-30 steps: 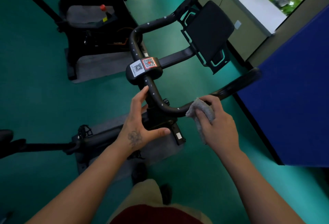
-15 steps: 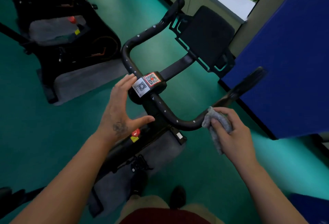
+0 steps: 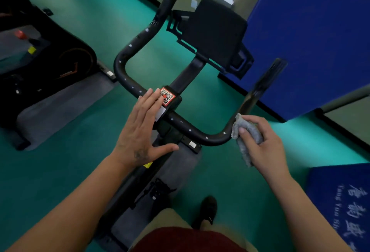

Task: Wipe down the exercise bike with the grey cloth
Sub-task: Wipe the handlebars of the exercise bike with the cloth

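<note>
The black exercise bike's handlebar (image 3: 186,129) curves across the middle of the view, with a QR sticker block (image 3: 167,96) at its centre and a black screen holder (image 3: 215,31) beyond. My right hand (image 3: 264,147) grips the grey cloth (image 3: 247,129) and presses it against the handlebar's right bend. My left hand (image 3: 141,129) has straight fingers, the fingertips lying over the sticker block and the thumb spread out to the right.
A second black bike (image 3: 46,55) on a grey mat stands at the left. Blue padded panels (image 3: 312,37) rise close on the right, with another blue mat (image 3: 340,201) at lower right. Green floor lies around. My shoe (image 3: 207,211) is beside the bike's frame.
My left hand has slid from the stem up onto the sticker block. My right hand with the cloth stays at the right bend. The view has shifted, so the bike sits lower in frame.
</note>
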Tool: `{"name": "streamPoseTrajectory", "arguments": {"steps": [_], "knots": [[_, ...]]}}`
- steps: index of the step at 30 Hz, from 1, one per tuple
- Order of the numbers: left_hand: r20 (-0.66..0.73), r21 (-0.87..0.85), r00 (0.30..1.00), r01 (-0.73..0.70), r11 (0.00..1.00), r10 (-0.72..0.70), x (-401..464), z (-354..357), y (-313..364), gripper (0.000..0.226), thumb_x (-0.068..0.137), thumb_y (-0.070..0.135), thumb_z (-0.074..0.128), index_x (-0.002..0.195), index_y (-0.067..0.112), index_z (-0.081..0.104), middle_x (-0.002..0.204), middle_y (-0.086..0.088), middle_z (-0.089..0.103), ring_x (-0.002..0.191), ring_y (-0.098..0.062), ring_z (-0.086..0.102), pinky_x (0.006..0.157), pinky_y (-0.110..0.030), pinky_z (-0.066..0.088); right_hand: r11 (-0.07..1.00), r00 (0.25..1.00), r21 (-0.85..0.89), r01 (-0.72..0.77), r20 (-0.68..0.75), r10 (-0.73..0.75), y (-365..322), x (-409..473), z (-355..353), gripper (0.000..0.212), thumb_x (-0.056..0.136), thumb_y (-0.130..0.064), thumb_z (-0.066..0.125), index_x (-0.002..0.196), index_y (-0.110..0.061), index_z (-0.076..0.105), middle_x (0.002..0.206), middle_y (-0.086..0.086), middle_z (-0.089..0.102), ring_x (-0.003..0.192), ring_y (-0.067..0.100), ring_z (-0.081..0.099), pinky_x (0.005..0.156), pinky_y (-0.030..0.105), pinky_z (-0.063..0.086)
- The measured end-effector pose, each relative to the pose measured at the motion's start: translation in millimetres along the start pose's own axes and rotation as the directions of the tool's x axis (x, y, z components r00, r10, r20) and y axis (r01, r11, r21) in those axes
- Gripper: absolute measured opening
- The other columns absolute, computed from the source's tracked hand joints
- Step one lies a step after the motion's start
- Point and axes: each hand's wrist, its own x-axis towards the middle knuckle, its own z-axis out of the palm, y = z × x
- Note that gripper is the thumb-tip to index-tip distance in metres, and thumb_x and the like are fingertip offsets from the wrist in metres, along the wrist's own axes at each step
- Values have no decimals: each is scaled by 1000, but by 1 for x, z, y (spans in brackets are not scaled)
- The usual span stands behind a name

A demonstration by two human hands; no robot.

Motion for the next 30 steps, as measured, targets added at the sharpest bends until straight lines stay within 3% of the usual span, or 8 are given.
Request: {"name": "streamPoseTrajectory", "arguments": {"steps": [9, 17, 22, 27, 30], "knots": [[-2, 80, 1000, 2, 997, -2, -1, 6, 1, 131, 81, 85, 67, 162, -10, 27, 174, -22, 22, 165, -39, 14, 130, -68, 16, 999, 999, -4, -44, 3, 44, -7, -14, 6, 26, 97, -34, 72, 116, -51, 64, 103, -24, 71, 84, 7, 69, 77, 43, 60], [24, 113, 999, -29, 993, 26, 0, 6, -3, 130, 82, 85, 68, 163, -8, 27, 175, -20, 22, 165, -37, 15, 129, -64, 22, 999, 998, 3, -50, -40, 50, -10, -17, 12, 25, 97, -36, 72, 115, -51, 64, 104, -26, 70, 85, 6, 69, 77, 42, 60], [3, 90, 1000, 7, 996, -8, -1, 7, 3, 127, 85, 87, 60, 165, -5, 24, 176, -16, 19, 166, -32, 11, 131, -62, 18, 999, 998, 13, -50, -32, 50, -11, -26, 17, 24, 98, -36, 72, 116, -51, 64, 105, -25, 70, 86, 6, 69, 76, 39, 59], [-30, 96, 995, 97, 991, -95, -3, 11, 19, 126, 85, 88, 58, 167, -1, 21, 178, -11, 15, 167, -28, 8, 132, -62, 12, 989, 1000, -147, -20, -21, 17, -16, -19, 6, 21, 97, -43, 72, 113, -54, 62, 83, -17, 71, 64, 9, 64, 59, 36, 56], [-53, 96, 990, 133, 986, -129, -4, 15, 22, 126, 84, 87, 60, 167, 0, 21, 178, -10, 16, 167, -27, 8, 132, -62, 11, 985, 999, -172, -20, -35, 14, -16, -15, 6, 21, 97, -43, 71, 113, -54, 63, 83, -20, 71, 65, 8, 64, 59, 35, 55]]}}
